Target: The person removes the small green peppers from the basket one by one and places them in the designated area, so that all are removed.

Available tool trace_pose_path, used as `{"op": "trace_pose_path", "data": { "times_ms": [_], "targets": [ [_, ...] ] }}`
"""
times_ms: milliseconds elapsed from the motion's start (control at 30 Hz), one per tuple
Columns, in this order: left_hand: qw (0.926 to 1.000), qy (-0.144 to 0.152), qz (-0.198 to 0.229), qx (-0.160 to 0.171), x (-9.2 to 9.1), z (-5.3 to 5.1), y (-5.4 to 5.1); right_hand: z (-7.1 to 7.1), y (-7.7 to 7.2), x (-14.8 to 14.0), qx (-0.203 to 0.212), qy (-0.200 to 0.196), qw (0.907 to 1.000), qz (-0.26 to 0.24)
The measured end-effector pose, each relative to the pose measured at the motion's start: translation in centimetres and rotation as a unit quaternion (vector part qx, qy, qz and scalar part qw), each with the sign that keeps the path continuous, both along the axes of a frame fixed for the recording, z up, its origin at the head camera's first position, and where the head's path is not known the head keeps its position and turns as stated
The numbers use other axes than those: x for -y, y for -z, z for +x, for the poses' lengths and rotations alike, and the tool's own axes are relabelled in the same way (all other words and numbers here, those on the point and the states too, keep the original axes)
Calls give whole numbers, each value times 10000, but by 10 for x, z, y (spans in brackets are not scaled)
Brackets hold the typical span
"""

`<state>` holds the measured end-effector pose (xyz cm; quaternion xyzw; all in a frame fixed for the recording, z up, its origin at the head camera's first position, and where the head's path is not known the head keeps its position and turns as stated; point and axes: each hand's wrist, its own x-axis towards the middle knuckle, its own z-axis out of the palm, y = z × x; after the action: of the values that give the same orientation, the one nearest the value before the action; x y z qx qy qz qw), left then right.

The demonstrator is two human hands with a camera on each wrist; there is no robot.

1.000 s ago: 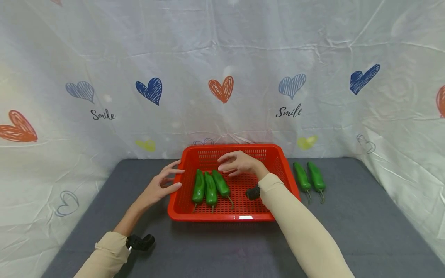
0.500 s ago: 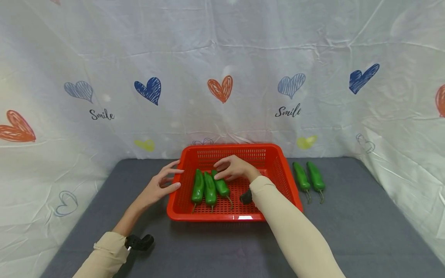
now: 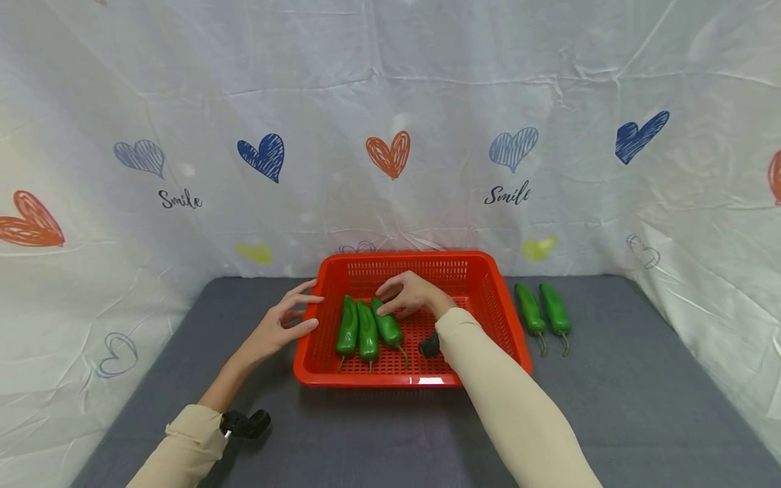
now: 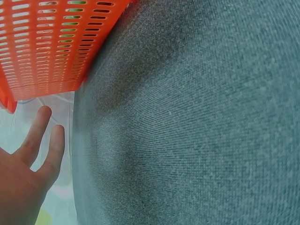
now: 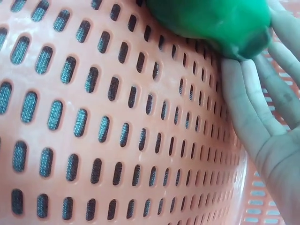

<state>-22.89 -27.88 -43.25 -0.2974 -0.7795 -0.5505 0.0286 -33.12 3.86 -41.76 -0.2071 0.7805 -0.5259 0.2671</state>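
A red slotted plastic basket (image 3: 442, 381) stands on the grey table and holds three green chili peppers lying side by side, stems toward me. My right hand (image 3: 411, 297) reaches inside and pinches the upper tip of the rightmost pepper (image 3: 389, 330). In the right wrist view, its fingers and thumb lie around the tip of that green pepper (image 5: 220, 23). The middle pepper (image 3: 369, 335) and left pepper (image 3: 347, 329) lie just beside it. My left hand (image 3: 277, 330) rests at the basket's left rim, fingers spread and fairly straight; in the left wrist view the hand (image 4: 23, 176) grips nothing.
Two more green peppers, one nearer the basket (image 3: 530, 312) and one farther right (image 3: 555, 312), lie on the table outside its right wall. A white curtain (image 3: 448, 156) printed with hearts hangs behind the table (image 3: 390, 440).
My right hand has moved left and slightly down from above the basket's middle to the rightmost pepper inside, and has taken hold of its tip. The left hand stays at the rim.
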Motion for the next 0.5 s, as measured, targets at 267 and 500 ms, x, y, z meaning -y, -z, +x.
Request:
{"op": "trace_pose_path", "data": {
  "times_ms": [267, 500],
  "targets": [
    [10000, -5, -23, -27, -1, 2, -2, 1, -2, -2, 54, -57, 9999, -120],
    [9998, -34, -157, -141, -1, 1, -2, 1, -3, -3, 188, -5, 9997, -183]
  ]
}}
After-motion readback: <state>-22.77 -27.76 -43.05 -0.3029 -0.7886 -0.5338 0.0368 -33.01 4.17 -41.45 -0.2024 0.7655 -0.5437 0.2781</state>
